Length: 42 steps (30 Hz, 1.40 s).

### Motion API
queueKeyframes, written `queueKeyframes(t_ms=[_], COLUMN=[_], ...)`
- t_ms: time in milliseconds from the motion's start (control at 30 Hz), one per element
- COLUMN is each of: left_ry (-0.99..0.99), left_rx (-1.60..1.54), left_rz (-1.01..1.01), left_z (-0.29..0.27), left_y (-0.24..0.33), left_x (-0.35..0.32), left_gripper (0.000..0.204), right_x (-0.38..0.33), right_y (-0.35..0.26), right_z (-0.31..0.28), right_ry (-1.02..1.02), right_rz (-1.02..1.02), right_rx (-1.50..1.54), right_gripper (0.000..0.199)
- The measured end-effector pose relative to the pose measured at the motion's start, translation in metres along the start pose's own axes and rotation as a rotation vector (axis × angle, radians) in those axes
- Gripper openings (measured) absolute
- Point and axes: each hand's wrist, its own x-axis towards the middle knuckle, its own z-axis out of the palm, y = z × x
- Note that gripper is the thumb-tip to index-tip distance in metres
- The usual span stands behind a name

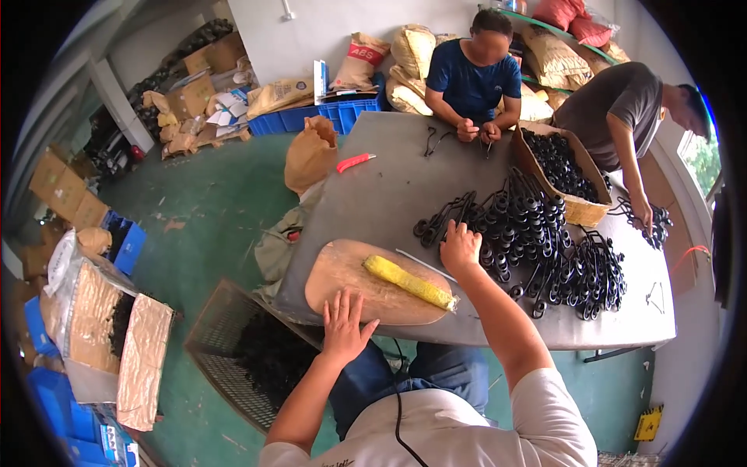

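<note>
My left hand (346, 328) lies flat with fingers spread on the near edge of a brown rounded board (336, 272) on the table. A yellow wrapped roll (411, 283) lies slantwise across that board, and a thin pale rod (424, 264) rests just beyond it. My right hand (461, 249) reaches over the left edge of a large pile of black wire pieces with round ends (523, 226). Its fingers are stretched out and slightly bent, with the fingertips at the nearest pieces. Nothing shows held in it, though the underside of the hand is hidden.
Across the grey table (373, 202), one person handles a small wire piece; another reaches into black parts at the right. A cardboard box (587, 212) of black parts stands near them. A red-handled cutter (355, 163) lies far left. A mesh crate (226, 342) stands below the left edge.
</note>
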Motion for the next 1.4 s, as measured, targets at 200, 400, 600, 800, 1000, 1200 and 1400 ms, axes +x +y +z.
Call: queueKeyframes(t_ms=[200,400,600,800,1000,1200,1400], left_ry=[0.017,0.139,-0.264,-0.174,0.156,0.307,0.080], left_rx=[-0.007,-1.244,-2.056,-1.697,-1.609,-1.519,-1.402], left_rz=[0.010,-0.449,-0.435,-0.442,-0.435,-0.420,-0.355], left_z=[0.003,-0.016,-0.064,-0.094,-0.111,-0.129,-0.114], left_y=[-0.006,-0.006,0.038,0.031,0.026,0.015,0.040], left_x=[0.000,0.012,0.030,0.004,0.004,-0.003,0.043], left_gripper=[0.068,0.062,0.057,0.034,0.028,0.021,0.016], right_x=[0.001,-0.066,-0.160,-0.133,-0.107,-0.140,-0.207], right_y=[0.021,0.006,-0.025,-0.019,-0.001,0.010,0.028], right_z=[-0.021,-0.096,-0.085,-0.064,-0.024,-0.054,-0.072], right_ry=[0.318,0.385,0.229,0.295,-0.001,-0.895,-0.873], right_rz=[-0.084,-0.530,-1.045,-0.548,-0.506,0.124,0.460], right_rx=[0.552,0.806,0.878,0.607,0.316,1.362,1.881], right_gripper=[0.028,0.040,0.058,0.067,0.063,0.041,0.036])
